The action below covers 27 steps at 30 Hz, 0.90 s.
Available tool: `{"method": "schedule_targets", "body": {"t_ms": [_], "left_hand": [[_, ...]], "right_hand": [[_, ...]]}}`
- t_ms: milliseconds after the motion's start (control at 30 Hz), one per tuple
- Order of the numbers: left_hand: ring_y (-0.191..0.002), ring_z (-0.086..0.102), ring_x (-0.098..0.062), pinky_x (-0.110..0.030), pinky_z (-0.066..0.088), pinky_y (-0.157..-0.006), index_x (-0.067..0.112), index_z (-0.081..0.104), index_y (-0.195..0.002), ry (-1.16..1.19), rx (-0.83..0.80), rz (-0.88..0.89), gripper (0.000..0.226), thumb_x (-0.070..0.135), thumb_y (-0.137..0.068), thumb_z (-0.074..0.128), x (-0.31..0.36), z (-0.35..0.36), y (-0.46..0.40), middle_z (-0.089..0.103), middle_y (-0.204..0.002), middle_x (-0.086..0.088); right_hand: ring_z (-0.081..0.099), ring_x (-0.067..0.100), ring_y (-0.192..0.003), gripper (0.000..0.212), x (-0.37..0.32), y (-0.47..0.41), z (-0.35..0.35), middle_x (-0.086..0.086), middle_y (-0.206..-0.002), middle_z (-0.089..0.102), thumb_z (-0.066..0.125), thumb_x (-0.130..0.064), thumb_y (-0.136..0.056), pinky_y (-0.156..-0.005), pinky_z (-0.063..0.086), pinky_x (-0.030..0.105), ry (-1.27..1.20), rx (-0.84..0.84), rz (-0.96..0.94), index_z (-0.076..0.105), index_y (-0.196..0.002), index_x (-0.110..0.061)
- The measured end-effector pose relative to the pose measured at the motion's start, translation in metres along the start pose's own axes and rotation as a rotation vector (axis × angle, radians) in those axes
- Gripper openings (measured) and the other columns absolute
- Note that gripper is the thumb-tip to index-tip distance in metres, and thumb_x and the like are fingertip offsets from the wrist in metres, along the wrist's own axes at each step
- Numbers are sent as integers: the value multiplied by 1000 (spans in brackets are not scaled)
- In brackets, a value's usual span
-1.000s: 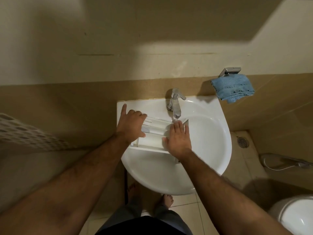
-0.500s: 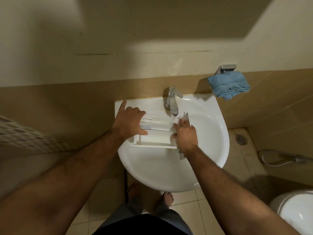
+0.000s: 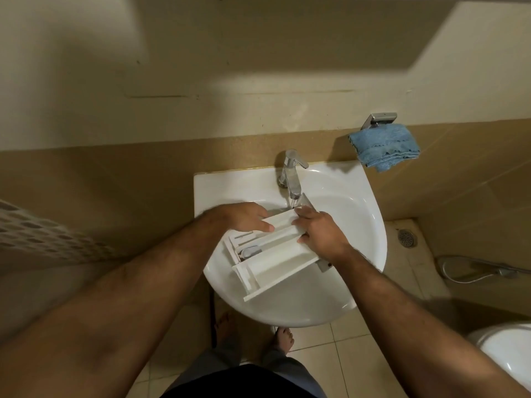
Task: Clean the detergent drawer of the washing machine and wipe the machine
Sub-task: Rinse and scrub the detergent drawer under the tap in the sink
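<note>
The white plastic detergent drawer point(image 3: 270, 261) lies tilted across the white sink point(image 3: 353, 214), its far end under the chrome tap point(image 3: 291, 173), where water runs. My left hand point(image 3: 244, 216) rests on the drawer's far left side, blurred, fingers fairly straight with the thumb along the top edge. My right hand point(image 3: 321, 231) grips the drawer's right end, fingers over the far wall and thumb on the near side. A grey insert shows inside a left compartment.
A blue cloth point(image 3: 385, 146) hangs from a metal holder on the wall right of the sink. A toilet point(image 3: 508, 357) stands at the lower right, a floor drain point(image 3: 406, 238) and spray hose point(image 3: 474, 271) beside it. A perforated basket point(image 3: 34, 237) is at left.
The drawer has swung from lying level across the basin to a diagonal tilt, its left end nearer me. My left hand slid from its left end onto the far edge.
</note>
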<state>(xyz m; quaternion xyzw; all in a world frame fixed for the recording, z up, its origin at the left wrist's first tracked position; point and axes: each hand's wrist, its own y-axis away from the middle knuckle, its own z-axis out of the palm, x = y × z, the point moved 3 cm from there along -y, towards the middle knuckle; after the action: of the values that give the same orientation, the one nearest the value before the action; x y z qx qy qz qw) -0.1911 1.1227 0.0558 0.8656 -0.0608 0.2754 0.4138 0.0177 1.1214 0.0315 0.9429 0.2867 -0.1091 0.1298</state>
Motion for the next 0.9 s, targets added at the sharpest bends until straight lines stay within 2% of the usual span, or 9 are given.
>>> {"method": "schedule_targets", "body": {"t_ms": [100,167,333,400,500,567,667,800,900], "left_hand": [[-109,60,-19,-35,54,-92,29,44,-143,197,-19,-32,59,43,-89,65,13,5,-8,57,-131,1],[-103,62,-21,-33,57,-83,30,45,-142,284,-13,-42,58,35,-90,67,17,8,-14,58,-129,-3],[-95,65,-20,-38,57,-83,23,48,-139,431,-72,-93,54,13,-90,68,20,11,-12,62,-117,-4],[-89,66,-16,-32,58,-77,22,49,-138,449,-95,-122,54,10,-89,68,18,14,-12,64,-113,-3],[-101,66,-19,-37,56,-89,23,54,-136,463,-123,-132,54,13,-86,72,18,15,-11,67,-117,-4],[-107,65,-23,-39,55,-91,23,56,-133,475,-145,-118,53,11,-85,72,22,15,-10,66,-120,-7],[-97,67,-22,-35,58,-80,19,56,-131,510,-139,-109,49,3,-86,68,29,18,-10,67,-115,-7],[-100,68,-25,-36,59,-78,19,54,-133,572,-123,-134,53,2,-86,68,25,30,-10,67,-117,-9],[-105,65,-28,-39,59,-81,24,54,-132,609,-77,-153,55,3,-84,70,19,35,-8,64,-121,-12]], "right_hand": [[61,38,-113,42,2,4,-3,15,-130,62,82,-3,-59,-96,48,44,13,20,-97,75,-101,-10],[61,38,-116,44,3,4,-5,15,-130,62,85,-4,-58,-97,47,46,39,13,-139,75,-101,-10],[38,26,-141,47,11,1,-7,7,-147,48,77,-11,-76,-116,28,45,77,-71,-140,68,-121,-15],[29,20,-146,48,13,1,-6,2,-152,41,73,-14,-81,-120,19,42,98,-103,-155,64,-128,-17],[29,19,-145,47,16,5,-8,0,-153,39,70,-14,-85,-119,11,38,121,-85,-174,61,-131,-19],[38,20,-141,48,19,9,-6,2,-148,47,71,-13,-84,-117,15,39,137,-26,-164,61,-130,-17],[49,20,-133,48,24,14,-2,4,-138,57,70,-9,-82,-114,26,42,103,40,-81,61,-129,-16],[66,24,-106,34,23,15,-3,2,-118,70,62,-9,-84,-90,49,37,81,113,-39,68,-116,-17],[65,21,-110,35,17,15,-1,0,-119,70,59,-10,-86,-90,49,37,99,117,-12,68,-119,-21]]}}
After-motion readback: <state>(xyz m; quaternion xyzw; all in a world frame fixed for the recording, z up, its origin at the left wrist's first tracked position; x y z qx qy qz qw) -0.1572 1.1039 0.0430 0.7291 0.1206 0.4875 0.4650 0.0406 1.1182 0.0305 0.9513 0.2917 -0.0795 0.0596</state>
